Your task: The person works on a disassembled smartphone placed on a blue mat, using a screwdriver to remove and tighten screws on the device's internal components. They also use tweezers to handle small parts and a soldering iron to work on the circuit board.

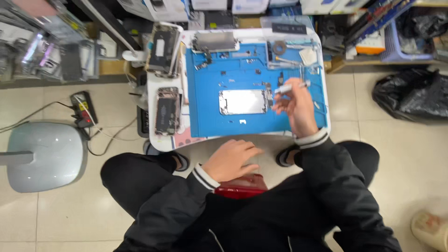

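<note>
Screwdriver (293, 87), a slim silver-grey tool, sits pinched in the fingers (280, 103) of the right hand (295, 106), its shaft lying nearly level above the right part of the blue work mat (205, 119). Just left of that hand an opened phone housing (242, 101) lies flat on the mat, its pale inner plate facing up, with small loose parts (224, 79) scattered above it. The mat covers most of a small white table (161, 140). Along the table's left edge lie 2 more opened phones (167, 111), one above the other, and a detached screen assembly (214, 42) rests at the mat's top edge. The left hand (231, 160) is off the table, lying on the person's lap with its fingers loosely curled and holding nothing. A power strip (83, 109) lies on the tiled floor at left.
</note>
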